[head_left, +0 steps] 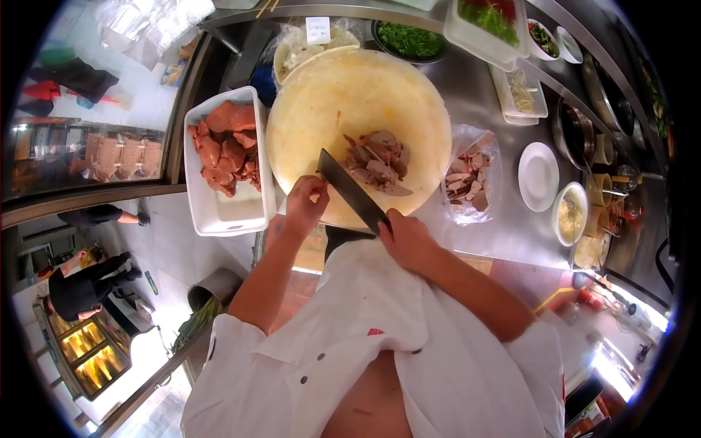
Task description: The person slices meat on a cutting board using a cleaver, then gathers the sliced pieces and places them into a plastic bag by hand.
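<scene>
A dark cleaver (352, 191) is held over the near part of a round yellowish chopping board (314, 95). My right hand (406, 235) is closed round its handle. Close to the blade's far left end, my left hand (307, 203) has its fingers curled together; whether they hold anything is too small to tell. Sliced greyish-brown meat (380, 157) lies heaped on the board beyond the blade. Left of the board stands a white tub (237, 219) with reddish-brown pieces of meat (226, 142). To the right, a clear plastic bag (471, 171) holds more slices.
An oval white plate (538, 176) and a bowl of pale yellow food (569, 213) stand at the right. Behind the board are a bowl of chopped greens (409, 40) and a white container (485, 29). A person in dark clothes (84, 286) is at the far left.
</scene>
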Motion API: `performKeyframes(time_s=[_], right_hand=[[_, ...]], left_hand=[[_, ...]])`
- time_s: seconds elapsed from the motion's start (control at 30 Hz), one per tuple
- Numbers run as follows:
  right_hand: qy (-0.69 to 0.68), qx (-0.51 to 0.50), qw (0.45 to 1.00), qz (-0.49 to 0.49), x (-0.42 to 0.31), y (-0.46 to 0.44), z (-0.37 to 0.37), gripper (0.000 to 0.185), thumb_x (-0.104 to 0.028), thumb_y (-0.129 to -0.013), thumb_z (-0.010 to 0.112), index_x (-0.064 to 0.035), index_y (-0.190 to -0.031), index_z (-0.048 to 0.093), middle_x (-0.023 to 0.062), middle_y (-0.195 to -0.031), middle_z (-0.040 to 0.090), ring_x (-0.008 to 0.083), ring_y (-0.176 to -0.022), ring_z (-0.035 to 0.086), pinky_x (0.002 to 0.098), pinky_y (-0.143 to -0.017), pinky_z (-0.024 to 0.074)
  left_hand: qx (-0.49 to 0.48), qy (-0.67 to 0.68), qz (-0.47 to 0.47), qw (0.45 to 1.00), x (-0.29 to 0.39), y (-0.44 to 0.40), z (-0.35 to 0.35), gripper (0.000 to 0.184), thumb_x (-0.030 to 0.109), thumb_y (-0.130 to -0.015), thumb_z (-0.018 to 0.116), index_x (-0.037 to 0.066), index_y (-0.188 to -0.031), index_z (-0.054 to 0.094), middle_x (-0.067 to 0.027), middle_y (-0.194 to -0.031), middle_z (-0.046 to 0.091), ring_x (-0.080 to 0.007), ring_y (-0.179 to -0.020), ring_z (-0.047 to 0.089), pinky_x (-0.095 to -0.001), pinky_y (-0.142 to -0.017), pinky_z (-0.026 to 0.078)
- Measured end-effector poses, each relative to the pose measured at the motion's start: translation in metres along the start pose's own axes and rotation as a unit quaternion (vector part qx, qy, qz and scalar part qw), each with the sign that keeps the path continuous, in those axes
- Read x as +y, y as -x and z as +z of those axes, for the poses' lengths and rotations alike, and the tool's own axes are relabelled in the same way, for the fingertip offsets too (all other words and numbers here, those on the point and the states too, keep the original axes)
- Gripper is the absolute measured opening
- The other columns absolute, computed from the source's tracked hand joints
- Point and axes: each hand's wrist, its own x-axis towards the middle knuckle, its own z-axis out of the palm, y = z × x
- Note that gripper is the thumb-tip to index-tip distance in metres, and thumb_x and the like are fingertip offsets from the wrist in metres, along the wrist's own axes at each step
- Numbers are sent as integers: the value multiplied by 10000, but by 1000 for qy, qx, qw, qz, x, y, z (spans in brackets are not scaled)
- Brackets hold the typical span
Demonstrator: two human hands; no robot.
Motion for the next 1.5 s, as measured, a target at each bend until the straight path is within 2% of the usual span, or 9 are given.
performKeyframes(time_s=[0.1, 0.2, 0.3, 0.4, 0.8, 1.0, 1.1, 1.3, 1.5], right_hand=[[6, -16, 1000, 10, -5, -4, -3, 272, -269, -1065, 549, 0, -1027, 541, 297, -850, 691, 520, -835, 665, 596, -768, 527], [-3, -20, 1000, 2, -2, -10, -2, 282, -275, -1069, 545, 2, -1022, 535, 299, -848, 687, 523, -835, 658, 591, -769, 520], [-17, -18, 1000, -13, 4, -21, 3, 287, -279, -1073, 544, 2, -1013, 530, 296, -842, 683, 517, -830, 653, 588, -768, 513], [-17, -15, 999, -34, 10, -32, 9, 290, -281, -1074, 546, 0, -1003, 529, 292, -831, 677, 514, -821, 649, 588, -759, 507], [116, -55, 990, -49, -3, -30, 2, 234, -244, -1089, 490, -18, -1054, 538, 235, -877, 721, 448, -857, 719, 548, -802, 576], [233, -65, 967, -79, -2, -28, -7, 224, -250, -1079, 513, -34, -1067, 567, 200, -891, 731, 400, -826, 738, 517, -747, 597], [255, -122, 957, -57, -13, -28, -22, 135, -118, -1001, 559, -18, -1091, 551, 194, -979, 731, 390, -885, 761, 481, -776, 614], [297, -126, 942, -86, -5, -26, -29, 180, -113, -996, 576, -9, -1141, 560, 201, -1013, 727, 378, -893, 764, 471, -777, 619], [301, -155, 939, -65, -2, -27, -37, 223, -102, -1002, 562, -9, -1206, 564, 203, -1046, 719, 380, -943, 759, 483, -787, 619]], left_hand=[[-12, -5, 1, 1000, -1, 1, -1, 109, -15, -856, 763, 21, -936, 699, -113, -1017, 715, -262, -837, 745, -326, -756, 618], [-5, -39, 71, 997, -7, 2, 0, 138, -33, -816, 757, 36, -924, 703, -108, -998, 705, -287, -889, 733, -356, -779, 612], [8, -78, 86, 993, -5, 5, -2, 177, -36, -779, 749, 53, -928, 717, -99, -987, 695, -309, -936, 708, -394, -794, 602], [25, -135, 133, 982, -11, 9, -3, 184, -22, -792, 761, 38, -962, 728, -121, -1006, 696, -327, -934, 689, -405, -803, 581], [60, -169, 165, 970, -10, 15, -8, 217, 7, -817, 761, 66, -1025, 740, -88, -1029, 684, -325, -935, 673, -423, -772, 579], [56, -196, 179, 963, -15, 15, -12, 236, 9, -828, 753, 61, -1057, 737, -105, -1061, 675, -339, -967, 675, -428, -796, 589], [45, -199, 191, 960, -22, 16, -13, 243, 11, -840, 749, 55, -1078, 732, -119, -1064, 674, -351, -964, 676, -437, -808, 591], [16, -194, 174, 965, -22, 19, -13, 230, 13, -855, 744, 44, -1082, 725, -132, -1060, 672, -365, -960, 674, -451, -809, 589], [3, -185, 177, 967, -20, 17, -14, 217, 14, -860, 739, 41, -1072, 703, -133, -1052, 669, -373, -950, 659, -453, -805, 579]])
